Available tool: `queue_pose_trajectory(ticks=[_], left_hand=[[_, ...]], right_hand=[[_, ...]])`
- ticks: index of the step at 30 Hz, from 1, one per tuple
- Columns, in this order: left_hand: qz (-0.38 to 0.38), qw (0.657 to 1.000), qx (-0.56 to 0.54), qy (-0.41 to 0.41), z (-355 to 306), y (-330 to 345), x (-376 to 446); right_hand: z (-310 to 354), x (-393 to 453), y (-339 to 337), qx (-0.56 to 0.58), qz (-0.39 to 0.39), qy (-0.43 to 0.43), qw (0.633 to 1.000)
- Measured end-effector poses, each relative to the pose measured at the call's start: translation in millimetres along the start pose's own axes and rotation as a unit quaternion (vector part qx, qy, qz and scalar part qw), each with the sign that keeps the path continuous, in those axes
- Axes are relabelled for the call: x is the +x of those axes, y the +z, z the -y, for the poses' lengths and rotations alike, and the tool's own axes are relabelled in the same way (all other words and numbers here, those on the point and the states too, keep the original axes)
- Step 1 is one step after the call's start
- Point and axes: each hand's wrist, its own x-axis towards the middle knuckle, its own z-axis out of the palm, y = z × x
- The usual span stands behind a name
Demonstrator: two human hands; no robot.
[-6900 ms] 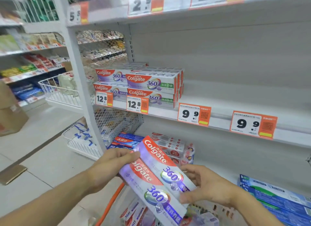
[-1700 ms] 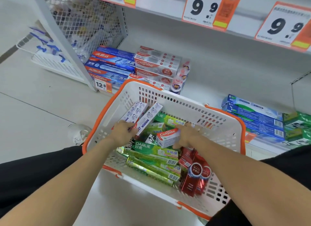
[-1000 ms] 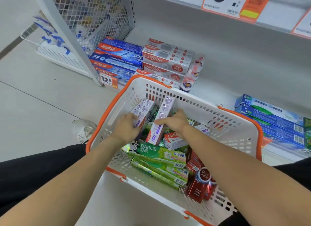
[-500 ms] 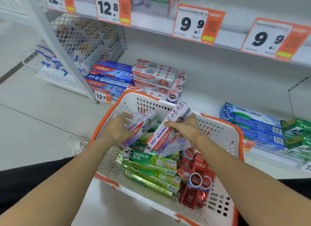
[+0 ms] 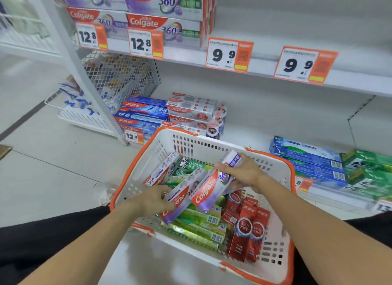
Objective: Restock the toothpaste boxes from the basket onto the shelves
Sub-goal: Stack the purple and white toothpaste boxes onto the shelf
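A white basket with an orange rim (image 5: 273, 157) rests on my lap below the shelves. My right hand (image 5: 244, 172) grips a purple Colgate 360 box (image 5: 209, 191), tilted above the basket. My left hand (image 5: 154, 200) holds a second purple Colgate 360 box (image 5: 180, 196) beside it. A third purple box (image 5: 163, 170) leans on the basket's left wall. Green Darlie boxes (image 5: 201, 221) and red boxes (image 5: 248, 227) lie inside. Stacked Colgate 360 boxes (image 5: 165, 11) fill the left of the middle shelf (image 5: 350, 79).
Price tags marked 12.8 (image 5: 141, 44) and 9.9 (image 5: 224, 55) hang on the shelf edge. On the bottom shelf lie blue and white Colgate boxes (image 5: 165, 113) at left and blue boxes (image 5: 307, 159) and green boxes (image 5: 369, 172) at right. A white wire rack (image 5: 84, 115) stands on the floor at left.
Both hands have lifted purple Colgate boxes higher out of the basket and brought them together. The view has tilted up, so the middle shelf's stacked boxes show again.
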Motion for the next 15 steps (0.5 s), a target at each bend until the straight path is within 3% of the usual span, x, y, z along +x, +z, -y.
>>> queue_pose_trajectory(ticks=[3, 7, 9, 12, 15], left_hand=[[-0.011, 0.999, -0.038, 0.012, -1.8, -0.7, 0.2], [-0.116, 0.981, -0.156, 0.014, -12.6, -10.9, -4.5], [-0.132, 0.974, -0.184, 0.024, -26.6, -27.2, -14.4], [-0.117, 0.98, -0.14, 0.079, -50.8, -79.0, -39.1], [-0.149, 0.98, -0.077, 0.103, -71.5, -139.0, -66.5]], right_hand=[[-4.4, -0.8, -1.6, 0.014, 0.042, 0.001, 0.999], [2.1, -6.0, -2.5, 0.03, 0.084, -0.018, 0.996], [11.8, -10.6, -3.8, 0.046, 0.075, -0.035, 0.995], [36.4, -17.9, -4.8, 0.088, 0.077, -0.062, 0.991], [65.2, -26.0, -1.4, 0.115, 0.096, -0.097, 0.984]])
